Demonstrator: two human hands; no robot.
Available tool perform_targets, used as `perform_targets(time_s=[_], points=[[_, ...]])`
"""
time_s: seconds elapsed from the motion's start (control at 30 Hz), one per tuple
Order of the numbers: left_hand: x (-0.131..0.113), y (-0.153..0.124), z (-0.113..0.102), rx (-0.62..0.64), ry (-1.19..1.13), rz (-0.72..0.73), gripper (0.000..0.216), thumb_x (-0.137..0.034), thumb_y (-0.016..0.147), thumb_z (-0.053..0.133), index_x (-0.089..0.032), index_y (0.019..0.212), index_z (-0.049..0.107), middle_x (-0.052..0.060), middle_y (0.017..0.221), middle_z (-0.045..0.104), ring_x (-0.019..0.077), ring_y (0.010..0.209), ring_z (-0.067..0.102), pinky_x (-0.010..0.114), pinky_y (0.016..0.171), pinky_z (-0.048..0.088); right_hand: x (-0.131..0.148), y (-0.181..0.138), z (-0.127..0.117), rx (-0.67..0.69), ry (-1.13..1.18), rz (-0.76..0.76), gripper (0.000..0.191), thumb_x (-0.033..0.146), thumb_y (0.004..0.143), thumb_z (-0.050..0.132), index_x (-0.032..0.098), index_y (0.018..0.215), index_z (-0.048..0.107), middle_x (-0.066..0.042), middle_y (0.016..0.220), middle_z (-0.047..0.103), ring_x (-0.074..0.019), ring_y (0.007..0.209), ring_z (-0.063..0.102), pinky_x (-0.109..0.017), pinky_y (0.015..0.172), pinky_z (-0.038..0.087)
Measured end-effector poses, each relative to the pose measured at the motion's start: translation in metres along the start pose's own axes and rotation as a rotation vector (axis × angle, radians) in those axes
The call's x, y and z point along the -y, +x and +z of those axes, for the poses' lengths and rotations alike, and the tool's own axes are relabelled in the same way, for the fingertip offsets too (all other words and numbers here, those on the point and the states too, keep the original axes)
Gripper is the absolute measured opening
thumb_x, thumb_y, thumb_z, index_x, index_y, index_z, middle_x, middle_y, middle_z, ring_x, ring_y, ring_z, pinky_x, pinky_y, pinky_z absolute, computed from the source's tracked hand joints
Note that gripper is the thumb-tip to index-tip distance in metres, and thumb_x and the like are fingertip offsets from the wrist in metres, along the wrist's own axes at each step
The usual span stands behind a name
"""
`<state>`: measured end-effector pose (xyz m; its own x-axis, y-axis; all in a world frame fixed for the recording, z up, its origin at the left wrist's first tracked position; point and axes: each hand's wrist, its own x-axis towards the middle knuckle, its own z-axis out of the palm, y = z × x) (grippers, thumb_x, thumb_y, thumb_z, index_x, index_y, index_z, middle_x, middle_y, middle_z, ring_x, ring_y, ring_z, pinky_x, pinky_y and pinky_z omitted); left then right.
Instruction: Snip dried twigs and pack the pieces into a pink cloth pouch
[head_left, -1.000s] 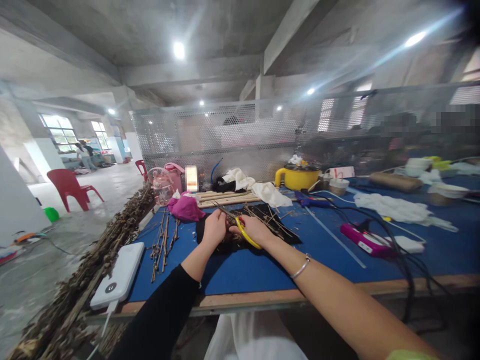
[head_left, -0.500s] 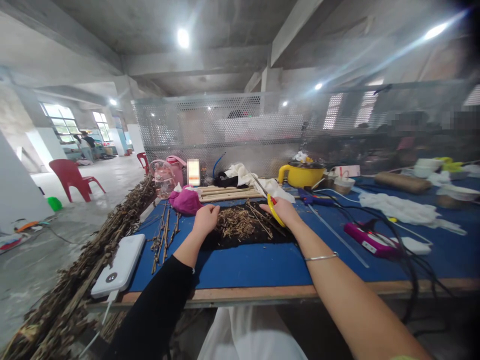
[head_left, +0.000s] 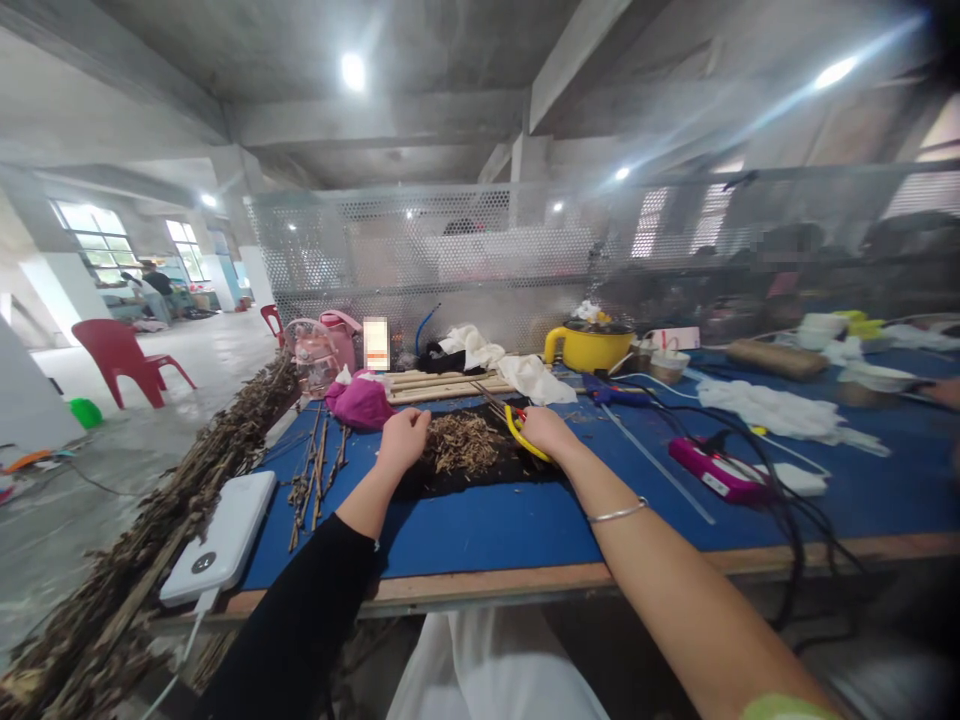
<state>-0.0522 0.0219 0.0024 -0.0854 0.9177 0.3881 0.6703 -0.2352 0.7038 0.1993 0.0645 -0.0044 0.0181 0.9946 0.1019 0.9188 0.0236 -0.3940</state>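
- here the right hand [head_left: 545,432] is grasping the scissors [head_left: 520,440], fingers wrapping the yellow handles, at three o'clock from the heap of dry plant bits [head_left: 466,443], twelve being straight away from the person.
- over at nine o'clock the left hand [head_left: 405,437] is bunching its fingers by the edge of the black cloth [head_left: 457,483]; i cannot tell whether they are pinching it.
- handling this well, i'd judge, is calling for light, even work from both sides, since a sharp tug would likely be scattering those loose bits over the blue table [head_left: 480,545].
- the scissors are asking for care too: a calm wrist, tips not snagging the cloth, left fingers well out of the blades' line.
- and the direction: the blades are pointing to about ten o'clock, the handles are lying toward four, so the long axis is running slantwise between the two.
- blur is hiding whether the blades are parted or touching anything.
- around the dial, thin stems [head_left: 319,470] are lying at nine, beyond the left hand, and a yellow pot [head_left: 596,348] is standing at two.
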Motion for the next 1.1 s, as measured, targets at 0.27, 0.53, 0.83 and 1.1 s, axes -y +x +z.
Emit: perform_targets(time_s=[0.27,0.53,0.83,1.1], points=[[-0.001,-0.001,0.003,-0.032,-0.131,-0.050,0.024,-0.036,0.078,0.047,-0.016,0.075,0.061,0.001,0.056,0.059,0.0144,0.053,0.053,0.025,0.056,0.036,-0.006,-0.001,-0.011,0.041,0.435,0.052,0.029,0.032,0.056,0.070,0.018,0.072,0.050,0.004,0.050,0.050,-0.0148,0.049,0.053,-0.025,0.047,0.040],[-0.007,-0.001,0.007,-0.040,-0.471,-0.128,0.033,-0.038,0.078,0.052,-0.014,0.100,0.055,0.001,0.068,0.059,0.0077,0.044,0.047,0.020,0.044,0.034,0.005,-0.027,-0.017,0.377,0.941,-0.164,0.032,0.028,0.051,0.068,0.018,0.074,0.048,0.007,0.051,0.048,-0.0067,0.041,0.040,-0.019,0.040,0.030],[-0.014,-0.002,0.005,0.146,-1.061,-0.239,0.037,-0.031,0.067,0.068,-0.016,0.096,0.049,0.002,0.082,0.059,0.0031,0.052,0.051,0.012,0.040,0.034,0.018,-0.040,-0.014,0.670,1.111,-0.358,0.029,0.019,0.052,0.070,0.016,0.075,0.053,0.006,0.060,0.051,-0.0056,0.050,0.046,-0.017,0.047,0.034],[-0.014,0.001,0.003,0.102,-1.186,-0.312,0.018,-0.020,0.068,0.067,-0.012,0.078,0.055,-0.001,0.068,0.057,0.0006,0.051,0.050,0.009,0.044,0.038,0.016,-0.029,-0.009,0.552,1.208,-0.258,0.035,0.025,0.052,0.070,0.019,0.075,0.045,0.008,0.048,0.049,-0.0060,0.036,0.041,-0.017,0.035,0.026]])
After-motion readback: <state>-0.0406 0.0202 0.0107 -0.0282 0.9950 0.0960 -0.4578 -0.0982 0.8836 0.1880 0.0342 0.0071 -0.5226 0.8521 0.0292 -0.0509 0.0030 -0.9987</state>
